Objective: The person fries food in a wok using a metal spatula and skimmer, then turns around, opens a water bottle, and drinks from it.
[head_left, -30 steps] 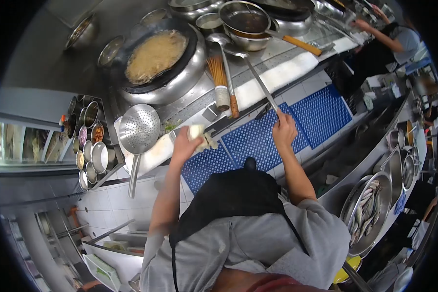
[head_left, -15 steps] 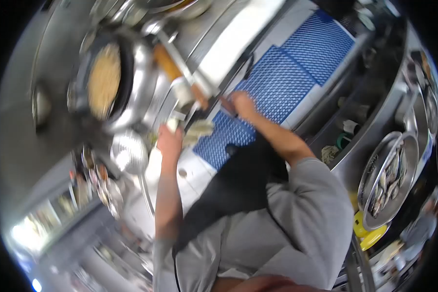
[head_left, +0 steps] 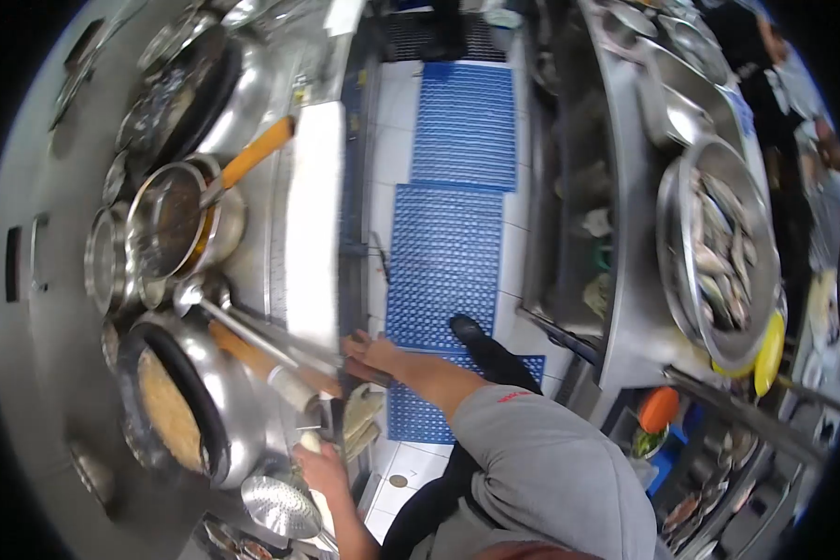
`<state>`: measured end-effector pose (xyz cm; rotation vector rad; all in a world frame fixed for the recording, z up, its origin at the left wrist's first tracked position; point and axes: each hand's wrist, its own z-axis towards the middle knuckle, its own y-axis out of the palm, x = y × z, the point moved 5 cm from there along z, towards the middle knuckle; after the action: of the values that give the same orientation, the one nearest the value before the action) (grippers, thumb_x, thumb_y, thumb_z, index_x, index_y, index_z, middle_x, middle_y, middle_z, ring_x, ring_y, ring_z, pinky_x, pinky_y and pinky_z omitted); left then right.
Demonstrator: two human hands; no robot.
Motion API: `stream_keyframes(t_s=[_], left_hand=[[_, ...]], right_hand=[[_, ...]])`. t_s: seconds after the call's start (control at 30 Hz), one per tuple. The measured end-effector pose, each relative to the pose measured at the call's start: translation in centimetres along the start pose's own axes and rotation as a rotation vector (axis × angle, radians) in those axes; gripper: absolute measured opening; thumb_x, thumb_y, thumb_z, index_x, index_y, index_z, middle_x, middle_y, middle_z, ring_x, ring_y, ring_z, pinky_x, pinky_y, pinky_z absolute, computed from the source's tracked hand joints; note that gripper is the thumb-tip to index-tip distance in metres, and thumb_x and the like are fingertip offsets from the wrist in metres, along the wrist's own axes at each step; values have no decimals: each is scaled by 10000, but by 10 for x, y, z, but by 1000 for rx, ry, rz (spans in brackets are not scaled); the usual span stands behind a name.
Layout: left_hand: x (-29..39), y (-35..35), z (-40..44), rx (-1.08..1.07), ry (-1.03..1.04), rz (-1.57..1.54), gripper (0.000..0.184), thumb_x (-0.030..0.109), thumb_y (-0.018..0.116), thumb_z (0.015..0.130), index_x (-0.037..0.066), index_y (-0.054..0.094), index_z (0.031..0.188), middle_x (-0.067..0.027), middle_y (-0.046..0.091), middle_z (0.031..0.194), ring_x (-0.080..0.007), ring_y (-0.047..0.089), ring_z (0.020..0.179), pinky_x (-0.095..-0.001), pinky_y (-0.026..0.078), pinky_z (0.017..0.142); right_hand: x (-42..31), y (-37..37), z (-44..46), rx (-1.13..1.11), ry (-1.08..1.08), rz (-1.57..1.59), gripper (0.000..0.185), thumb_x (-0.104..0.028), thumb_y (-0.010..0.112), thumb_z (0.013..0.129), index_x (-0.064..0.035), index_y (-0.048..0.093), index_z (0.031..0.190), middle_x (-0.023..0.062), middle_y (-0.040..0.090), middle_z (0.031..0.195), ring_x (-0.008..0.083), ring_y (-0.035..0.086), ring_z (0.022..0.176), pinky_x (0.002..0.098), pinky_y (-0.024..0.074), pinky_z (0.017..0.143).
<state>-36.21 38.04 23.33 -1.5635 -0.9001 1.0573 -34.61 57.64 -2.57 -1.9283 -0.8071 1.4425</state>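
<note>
My left hand (head_left: 322,469) is closed at the counter's front edge, with white cloth-like material (head_left: 311,441) showing above and below the fingers. Farther up, my right hand (head_left: 371,355) is wrapped round a short dark brown piece (head_left: 368,373) that looks like a handle; its other end is hidden. Close by, a long-handled metal ladle (head_left: 243,327) and wooden handles (head_left: 243,350) lie across the counter. A pale rag (head_left: 361,417) hangs beside my left hand. Below it on the counter sits a perforated skimmer (head_left: 280,507).
A wok (head_left: 173,406) holds tan contents. Behind it stands a pot (head_left: 170,219) of brown liquid. Blue mats (head_left: 448,252) cover part of the tiled floor. On the opposite counter, fish fill a metal bowl (head_left: 679,247). Other people (head_left: 826,187) stand at the far right.
My view has swung round, so the aisle now runs straight up. My right hand has come nearer the counter edge with the brown piece. My left hand still grips the white material.
</note>
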Motion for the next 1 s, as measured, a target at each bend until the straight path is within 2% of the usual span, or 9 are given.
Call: stream_keyframes(t_s=[0.07, 0.17, 0.27, 0.3, 0.43, 0.57, 0.87, 0.93, 1.0], left_hand=[[-2, 3, 1, 21, 23, 22, 562, 381, 621, 892, -13, 397, 1223, -244, 661, 937, -416, 675, 808, -507, 535, 713], [-5, 4, 3, 33, 77, -23, 561, 371, 614, 899, -22, 390, 1230, -271, 650, 958, -433, 666, 851, -526, 524, 752], [-8, 9, 6, 63, 174, -93, 540, 350, 612, 897, -32, 407, 1219, -290, 641, 997, -452, 653, 891, -540, 511, 789], [-12, 12, 11, 69, 209, -118, 533, 343, 611, 896, -35, 414, 1214, -293, 637, 1020, -459, 647, 906, -544, 506, 801], [-9, -14, 4, -41, 289, -162, 560, 321, 660, 843, -25, 456, 1233, -280, 612, 1144, -454, 603, 1046, -533, 475, 895], [-8, -30, -4, -53, 301, -168, 701, 326, 721, 771, 11, 444, 1333, -268, 577, 1208, -440, 560, 1125, -521, 461, 947], [-5, -34, -26, 26, 140, -73, 911, 481, 750, 759, 176, 317, 1500, -206, 456, 1408, -411, 456, 1275, -586, 418, 1001], [-3, -36, -32, 330, 187, 45, 839, 476, 730, 792, 148, 379, 1481, -211, 425, 1438, -410, 420, 1308, -538, 386, 1056], [2, -50, -36, 635, 383, -190, 717, 440, 701, 839, 99, 471, 1426, -210, 424, 1442, -416, 415, 1309, -500, 360, 1084]], right_hand=[[-4, -17, -9, -17, -2, -358, 650, -271, 579, 918, -217, 341, 1521, 79, 266, 1595, 389, 321, 1419, 566, 500, 865], [-7, -66, -76, 196, 122, -169, 620, -267, 678, 830, -157, 495, 1412, 186, 492, 1427, 391, 505, 1282, 513, 548, 775], [8, -70, -147, -69, 265, 93, 476, -173, 626, 798, -67, 581, 1260, 241, 664, 1113, 399, 651, 1048, 516, 555, 757], [12, -68, -176, 0, 267, 75, 373, -188, 630, 816, -42, 628, 1160, 218, 698, 862, 395, 691, 836, 502, 539, 781], [11, -77, -300, 131, 419, 146, 332, -254, 674, 837, -69, 646, 1111, 193, 701, 915, 391, 683, 865, 491, 538, 766], [-8, -128, -407, 596, 623, 264, 212, -251, 638, 855, -45, 593, 869, 204, 672, 788, 413, 658, 768, 529, 503, 707], [-9, -244, -483, 993, 506, 86, 299, -247, 608, 918, -18, 567, 730, 218, 573, 654, 444, 576, 629, 490, 457, 589], [0, -258, -488, 1029, 481, 71, 280, -226, 606, 927, -13, 564, 751, 210, 592, 697, 427, 576, 612, 479, 456, 579], [8, -264, -490, 1092, 445, 149, 217, -178, 615, 919, -9, 561, 793, 185, 614, 765, 387, 598, 630, 450, 475, 588]])
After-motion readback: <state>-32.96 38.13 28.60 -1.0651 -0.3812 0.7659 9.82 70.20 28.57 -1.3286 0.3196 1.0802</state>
